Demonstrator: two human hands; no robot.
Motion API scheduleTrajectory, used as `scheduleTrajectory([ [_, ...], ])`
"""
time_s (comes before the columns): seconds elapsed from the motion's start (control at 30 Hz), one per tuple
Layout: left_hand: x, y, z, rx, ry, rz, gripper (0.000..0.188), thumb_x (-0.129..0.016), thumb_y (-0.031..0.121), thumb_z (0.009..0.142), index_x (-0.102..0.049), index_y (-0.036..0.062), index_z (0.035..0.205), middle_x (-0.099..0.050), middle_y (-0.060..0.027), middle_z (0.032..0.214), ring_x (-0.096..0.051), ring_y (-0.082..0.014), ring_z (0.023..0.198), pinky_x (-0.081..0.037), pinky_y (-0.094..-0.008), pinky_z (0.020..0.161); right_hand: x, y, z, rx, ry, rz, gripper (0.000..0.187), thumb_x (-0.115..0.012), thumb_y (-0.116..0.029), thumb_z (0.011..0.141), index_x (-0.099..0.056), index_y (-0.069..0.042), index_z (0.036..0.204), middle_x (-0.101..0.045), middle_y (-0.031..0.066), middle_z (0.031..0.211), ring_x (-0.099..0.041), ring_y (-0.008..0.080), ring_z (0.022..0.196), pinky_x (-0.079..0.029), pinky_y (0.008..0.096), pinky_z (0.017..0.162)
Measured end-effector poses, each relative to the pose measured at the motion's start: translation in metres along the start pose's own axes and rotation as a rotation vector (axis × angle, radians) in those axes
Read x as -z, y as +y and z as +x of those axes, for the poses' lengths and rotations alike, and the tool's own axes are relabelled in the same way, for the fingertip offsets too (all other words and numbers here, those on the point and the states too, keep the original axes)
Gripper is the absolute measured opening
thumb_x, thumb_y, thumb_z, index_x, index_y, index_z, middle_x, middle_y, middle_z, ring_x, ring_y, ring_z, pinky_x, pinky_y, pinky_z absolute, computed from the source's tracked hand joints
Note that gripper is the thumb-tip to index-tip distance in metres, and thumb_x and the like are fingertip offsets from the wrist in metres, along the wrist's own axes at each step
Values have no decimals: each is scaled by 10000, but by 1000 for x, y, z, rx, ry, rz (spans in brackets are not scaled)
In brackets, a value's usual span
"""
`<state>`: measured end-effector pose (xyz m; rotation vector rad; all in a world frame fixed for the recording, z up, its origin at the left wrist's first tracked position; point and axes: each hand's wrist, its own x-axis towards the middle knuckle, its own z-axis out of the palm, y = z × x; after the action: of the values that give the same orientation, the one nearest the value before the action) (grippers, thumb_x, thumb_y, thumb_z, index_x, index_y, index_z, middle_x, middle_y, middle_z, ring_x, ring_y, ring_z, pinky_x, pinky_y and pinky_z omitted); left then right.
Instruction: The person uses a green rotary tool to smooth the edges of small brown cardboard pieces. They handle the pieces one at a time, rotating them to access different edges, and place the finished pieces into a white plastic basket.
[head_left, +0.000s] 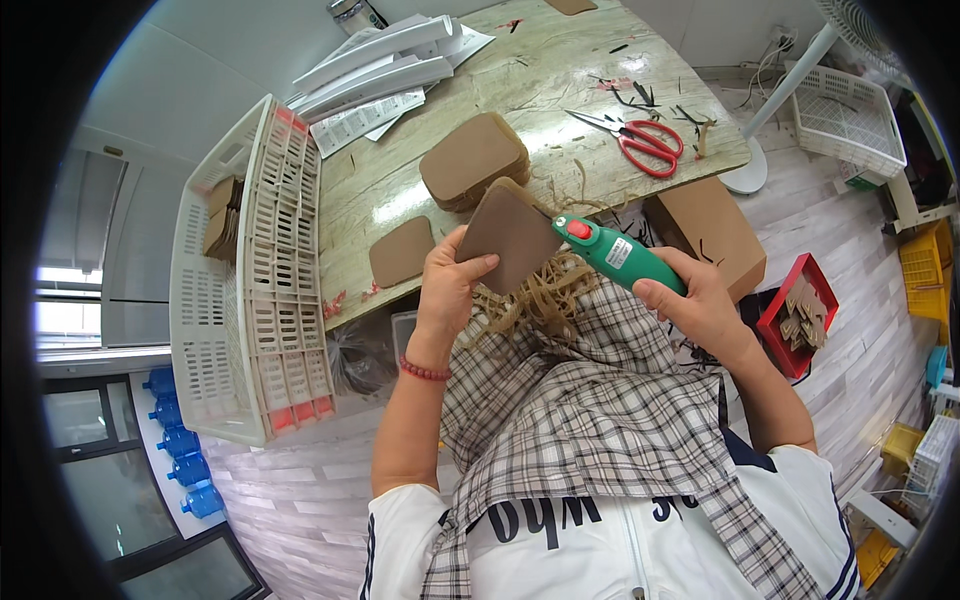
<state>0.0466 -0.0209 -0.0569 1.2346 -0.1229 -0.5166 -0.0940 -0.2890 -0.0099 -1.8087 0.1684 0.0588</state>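
My left hand (pixel 450 280) grips a brown rounded rectangular piece (pixel 512 238) by its lower left edge, thumb on its face. In my right hand (pixel 695 305) is a green handheld power trimmer (pixel 618 252) with a red switch. Its tip meets or nearly meets the piece's right edge; I cannot tell if they touch. Just beyond, a stack of similar brown pieces (pixel 470 160) stands on the table (pixel 440 90), and a single brown piece (pixel 401 252) lies to its left. Thin tan strips (pixel 540 300) are heaped on my checked apron (pixel 580 410).
Red-handled scissors (pixel 645 145) and dark scraps (pixel 640 97) lie on the table's right side. Papers (pixel 385 75) are piled at the back left. A white slatted crate (pixel 285 290) stands at the left. On the right are a cardboard box (pixel 715 235) and a red tray (pixel 815 300) of brown pieces.
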Motion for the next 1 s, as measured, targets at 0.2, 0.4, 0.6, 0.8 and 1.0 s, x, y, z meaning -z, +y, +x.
scheduleTrajectory([
  [0.2,-10,-9,-13,151,0,-13,389,-601,-105,813,-592,-2,1188,-676,-65,1047,-647,-128,895,-531,-258,776,-12,3,4,-31,0,91,365,-683,-276,885,-617,12,1100,-590,10,732,-516,57,622,-427,223,566],
  [0.4,0,-4,-18,223,-73,47,366,-615,-85,811,-594,-6,1167,-672,-56,1042,-648,-129,899,-531,-266,796,-6,-1,8,-120,-93,172,367,-668,-300,893,-626,15,1075,-590,15,729,-531,55,607,-434,210,532],
  [0.6,16,18,-14,108,-83,318,227,-634,-64,801,-629,12,1015,-668,-24,918,-617,-88,791,-505,-231,717,4,-2,4,-183,-156,186,398,-669,-335,885,-633,27,1046,-582,15,726,-532,61,606,-439,217,529],
  [0.8,25,22,-10,-22,72,129,140,-722,-15,776,-656,21,894,-681,-39,827,-630,-107,731,-517,-243,672,7,2,5,-223,-231,183,401,-674,-339,879,-633,25,1042,-572,16,717,-522,67,590,-436,227,523],
  [1.0,25,24,-9,31,35,137,128,-724,-11,770,-669,5,884,-690,-57,824,-642,-118,717,-521,-246,670,6,2,5,-202,-268,137,391,-677,-329,879,-630,25,1039,-560,13,704,-520,71,580,-440,234,529],
])
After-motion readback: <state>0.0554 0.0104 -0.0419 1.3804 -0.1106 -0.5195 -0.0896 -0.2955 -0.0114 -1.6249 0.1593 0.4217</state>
